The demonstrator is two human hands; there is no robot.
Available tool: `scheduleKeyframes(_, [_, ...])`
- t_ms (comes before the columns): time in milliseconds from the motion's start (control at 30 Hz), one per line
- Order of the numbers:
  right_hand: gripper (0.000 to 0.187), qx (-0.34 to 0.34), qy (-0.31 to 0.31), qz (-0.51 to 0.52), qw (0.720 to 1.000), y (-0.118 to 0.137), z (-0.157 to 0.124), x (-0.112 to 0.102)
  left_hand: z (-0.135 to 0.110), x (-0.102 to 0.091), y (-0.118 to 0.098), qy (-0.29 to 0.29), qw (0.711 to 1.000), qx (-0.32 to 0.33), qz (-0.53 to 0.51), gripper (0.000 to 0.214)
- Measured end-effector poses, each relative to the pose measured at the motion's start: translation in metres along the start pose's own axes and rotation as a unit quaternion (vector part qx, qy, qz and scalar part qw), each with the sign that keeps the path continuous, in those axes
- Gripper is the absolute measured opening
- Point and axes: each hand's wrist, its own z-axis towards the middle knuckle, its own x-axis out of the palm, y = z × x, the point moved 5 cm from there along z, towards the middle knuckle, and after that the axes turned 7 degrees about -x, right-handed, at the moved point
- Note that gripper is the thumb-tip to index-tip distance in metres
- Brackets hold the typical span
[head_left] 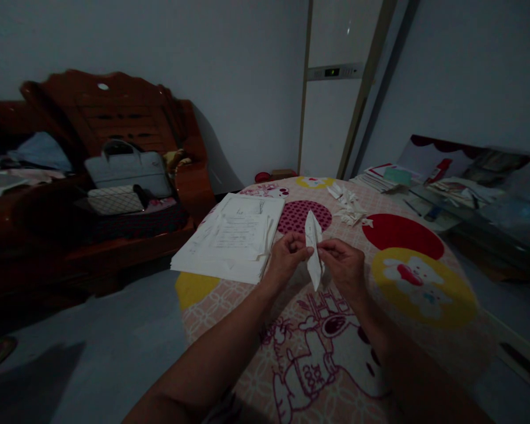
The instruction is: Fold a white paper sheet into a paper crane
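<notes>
Between my two hands, above the middle of the patterned tablecloth, is a narrow folded white paper with pointed ends. My left hand pinches its left side with thumb and fingers. On the opposite side my right hand grips the paper's edge the same way. To the left lies a stack of white paper sheets, with printed sheets on top. Beyond my right hand sits a small pile of folded white paper pieces.
A wooden chair on the left holds a light grey bag and a quilted pouch. At the right, a glass shelf carries papers and a red object. A tall white cabinet unit stands at the back.
</notes>
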Motion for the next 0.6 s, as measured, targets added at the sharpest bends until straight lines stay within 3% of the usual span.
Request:
scheduleKeyframes(133, [0.008,-0.027,0.004,-0.014,1.000,-0.003,0.001,0.000,0.000,-0.003,0.002,-0.025,1.000,0.008,0.006,0.034])
scheduleKeyframes(367, [0.006,-0.147,0.003,-0.081,0.986,0.011,0.001,0.000,-0.001,-0.004,0.000,-0.041,0.998,0.034,0.017,0.031])
scheduleKeyframes(600, [0.009,-0.190,0.010,-0.119,0.975,0.022,-0.002,0.002,-0.002,-0.004,-0.002,-0.052,0.997,0.049,0.038,0.027])
